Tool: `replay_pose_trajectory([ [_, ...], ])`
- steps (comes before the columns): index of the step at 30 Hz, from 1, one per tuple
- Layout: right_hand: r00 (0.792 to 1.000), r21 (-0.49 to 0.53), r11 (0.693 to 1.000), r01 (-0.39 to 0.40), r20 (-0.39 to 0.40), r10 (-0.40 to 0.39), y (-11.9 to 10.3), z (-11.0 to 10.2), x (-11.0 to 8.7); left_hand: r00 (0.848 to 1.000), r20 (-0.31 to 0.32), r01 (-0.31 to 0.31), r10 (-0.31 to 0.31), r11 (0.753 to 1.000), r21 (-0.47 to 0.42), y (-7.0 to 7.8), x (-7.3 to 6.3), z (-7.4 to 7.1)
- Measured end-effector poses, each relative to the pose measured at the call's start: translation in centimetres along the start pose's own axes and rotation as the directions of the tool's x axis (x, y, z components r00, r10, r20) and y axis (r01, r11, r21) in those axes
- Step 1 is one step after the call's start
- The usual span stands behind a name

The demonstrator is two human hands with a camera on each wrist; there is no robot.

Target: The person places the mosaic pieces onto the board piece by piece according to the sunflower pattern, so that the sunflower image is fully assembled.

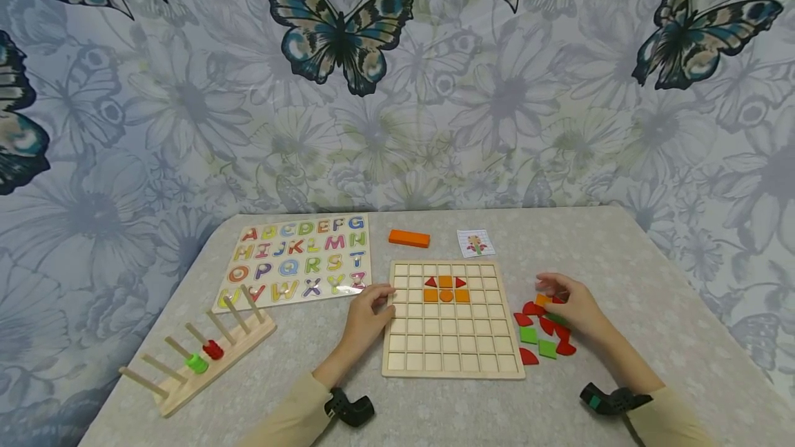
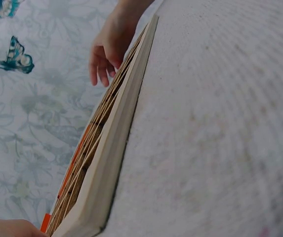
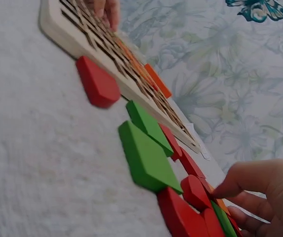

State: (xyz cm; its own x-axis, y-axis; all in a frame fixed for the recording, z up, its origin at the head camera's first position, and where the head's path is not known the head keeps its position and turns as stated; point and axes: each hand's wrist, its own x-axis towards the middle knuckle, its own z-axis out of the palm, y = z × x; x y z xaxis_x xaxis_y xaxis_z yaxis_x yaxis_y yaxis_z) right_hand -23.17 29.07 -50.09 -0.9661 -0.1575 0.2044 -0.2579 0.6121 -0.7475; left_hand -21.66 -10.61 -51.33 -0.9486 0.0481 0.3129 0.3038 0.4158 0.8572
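Note:
A wooden grid board (image 1: 453, 371) lies flat in the head view. On it are orange squares (image 1: 445, 281), an orange circle (image 1: 446, 296) and two red triangles (image 1: 460, 283). My left hand (image 1: 366, 314) rests its bent fingers and thumb against the board's left edge; the left wrist view shows only a bit of it. My right hand (image 1: 574, 305) is at a group of loose pieces right of the board. Its fingertips are at an orange piece (image 1: 542, 300); whether they pinch it is unclear. Red pieces (image 1: 528, 356) and green squares (image 1: 547, 349) lie around.
A small picture card (image 1: 476, 243) and an orange block (image 1: 408, 239) lie behind the board. Left of them is an alphabet board (image 1: 295, 278). A wooden peg stand (image 1: 214, 371), with green and red beads on pegs, stands at the left front. Butterfly-print cloth (image 1: 373, 136) hangs behind the table.

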Motion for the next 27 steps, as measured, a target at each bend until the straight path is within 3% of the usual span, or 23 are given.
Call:
replay_pose_trajectory([
  [3, 1.000, 0.019, 1.000, 0.004, 0.021, -0.004, 0.4, -0.2, 0.0, 1.000, 0.005, 0.005, -0.005, 1.000, 0.002, 0.0, 0.0, 0.0],
  [12, 0.998, -0.013, 1.000, -0.007, -0.065, 0.007, 1.2, -0.3, 0.1, 1.000, 0.004, 0.001, -0.001, 1.000, 0.003, -0.2, 0.0, 0.1],
  [27, 0.995, -0.017, 0.997, -0.075, -0.060, 0.073, 1.0, 0.1, 0.2, 1.000, -0.004, -0.003, 0.003, 1.000, -0.005, -0.4, 0.1, 0.1],
])
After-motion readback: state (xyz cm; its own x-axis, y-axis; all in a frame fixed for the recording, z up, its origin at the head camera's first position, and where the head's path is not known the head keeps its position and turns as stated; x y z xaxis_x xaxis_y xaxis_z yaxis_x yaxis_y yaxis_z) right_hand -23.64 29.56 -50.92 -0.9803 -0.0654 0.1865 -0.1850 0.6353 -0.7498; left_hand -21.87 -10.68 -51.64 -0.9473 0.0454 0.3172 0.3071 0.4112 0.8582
